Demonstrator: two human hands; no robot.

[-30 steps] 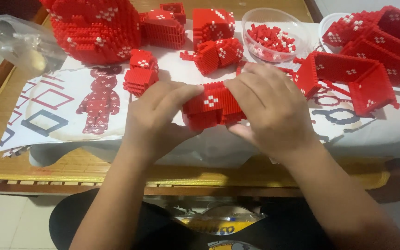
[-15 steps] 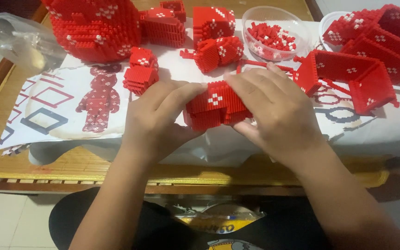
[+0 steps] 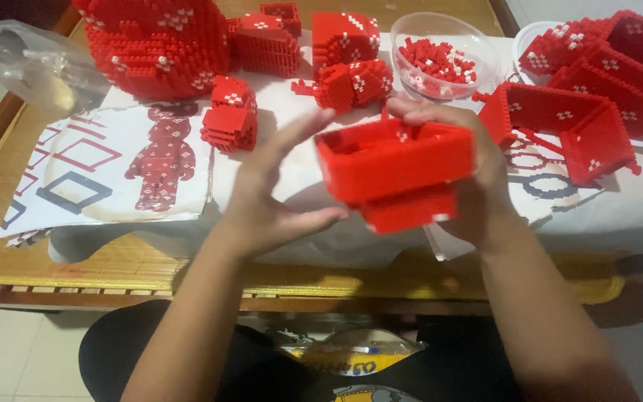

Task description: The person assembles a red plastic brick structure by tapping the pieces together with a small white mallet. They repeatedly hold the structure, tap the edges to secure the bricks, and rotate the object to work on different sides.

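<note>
Here the red block shell sits between both hands.

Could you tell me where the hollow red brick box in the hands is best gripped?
Judging by its shape, grip the red brick box across its two short end walls, coming from the sides. The right hand already clasps the right end; the left hand sits open at the left. The open top leaves the long walls unbraced.
</note>
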